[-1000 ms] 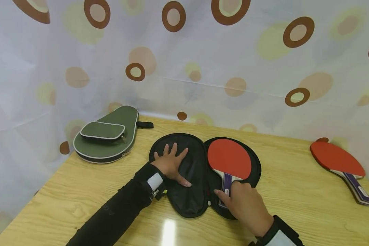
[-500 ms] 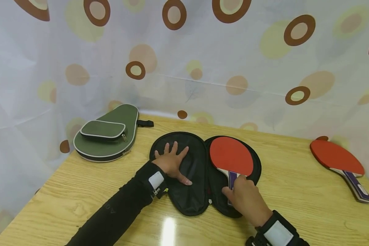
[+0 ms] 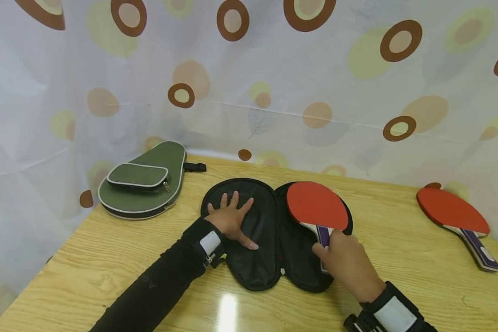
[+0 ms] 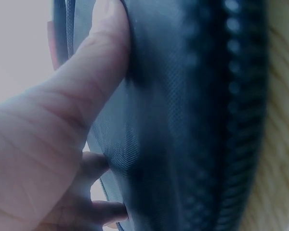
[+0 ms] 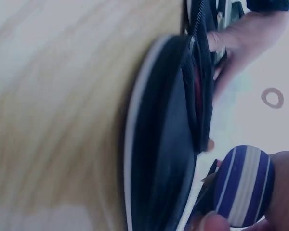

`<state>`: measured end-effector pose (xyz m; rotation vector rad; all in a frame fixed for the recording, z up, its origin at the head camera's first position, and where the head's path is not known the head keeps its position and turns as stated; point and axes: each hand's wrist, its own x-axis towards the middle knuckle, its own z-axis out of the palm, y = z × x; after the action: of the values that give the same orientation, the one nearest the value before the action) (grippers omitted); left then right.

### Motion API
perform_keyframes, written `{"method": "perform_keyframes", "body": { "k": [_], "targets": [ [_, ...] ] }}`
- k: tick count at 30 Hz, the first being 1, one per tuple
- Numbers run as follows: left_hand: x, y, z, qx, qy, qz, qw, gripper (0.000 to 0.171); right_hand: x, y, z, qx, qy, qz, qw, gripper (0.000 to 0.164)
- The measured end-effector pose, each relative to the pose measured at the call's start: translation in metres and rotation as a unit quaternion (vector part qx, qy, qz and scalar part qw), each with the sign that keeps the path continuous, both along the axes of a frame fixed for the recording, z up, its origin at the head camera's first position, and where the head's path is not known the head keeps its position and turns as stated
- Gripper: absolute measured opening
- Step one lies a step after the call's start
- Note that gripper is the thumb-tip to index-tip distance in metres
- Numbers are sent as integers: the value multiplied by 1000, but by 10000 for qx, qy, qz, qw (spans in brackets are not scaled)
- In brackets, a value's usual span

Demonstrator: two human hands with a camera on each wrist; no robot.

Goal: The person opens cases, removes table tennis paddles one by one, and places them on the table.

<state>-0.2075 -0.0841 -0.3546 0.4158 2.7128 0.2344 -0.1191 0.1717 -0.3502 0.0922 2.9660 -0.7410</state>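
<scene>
A black table tennis bat case (image 3: 257,272) lies unzipped and spread in two halves on the table. My left hand (image 3: 230,221) rests on its left half with the fingers spread; the left wrist view shows the thumb (image 4: 98,67) against the dark fabric (image 4: 149,120). Over the right half, my right hand (image 3: 350,258) grips the handle of a red-faced table tennis bat (image 3: 317,205). The bat's blade overlaps the far right edge of the case. In the right wrist view, the striped butt of the handle (image 5: 244,185) shows beside the hand, apart from the case (image 5: 159,139).
A second red bat (image 3: 452,210) with a purple handle lies at the right of the table. At the back left sits a green bat case (image 3: 172,159) with white piping, a small front pocket (image 3: 138,175) and a black strap. A patterned curtain (image 3: 249,83) hangs behind the table.
My right hand has moved the bat rightward and slightly away from me, off its place inside the case's right half. The left hand has stayed put on the left half.
</scene>
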Motion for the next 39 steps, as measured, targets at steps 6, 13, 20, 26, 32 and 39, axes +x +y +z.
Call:
{"method": "perform_keyframes", "body": {
  "k": [6,13,20,26,32,39],
  "targets": [
    [0,1,1,14,-15,6,10000,122,0,32,16,302,481,58,9984,32],
    [-1,-2,1,-1,12,-13,10000,122,-11,86,25,716,944,-16,9929,36],
    [0,-2,2,19,-33,1,10000,121,-24,132,14,1011,935,11,9905,36],
    [-1,0,-1,1,-76,4,10000,122,-31,158,1,1078,840,55,9906,32],
    [-1,0,-2,-16,-58,28,10000,122,-40,172,-8,1000,529,90,9935,36],
    [0,0,0,35,-42,25,10000,121,-48,180,-15,988,45,123,9950,42]
  ]
}}
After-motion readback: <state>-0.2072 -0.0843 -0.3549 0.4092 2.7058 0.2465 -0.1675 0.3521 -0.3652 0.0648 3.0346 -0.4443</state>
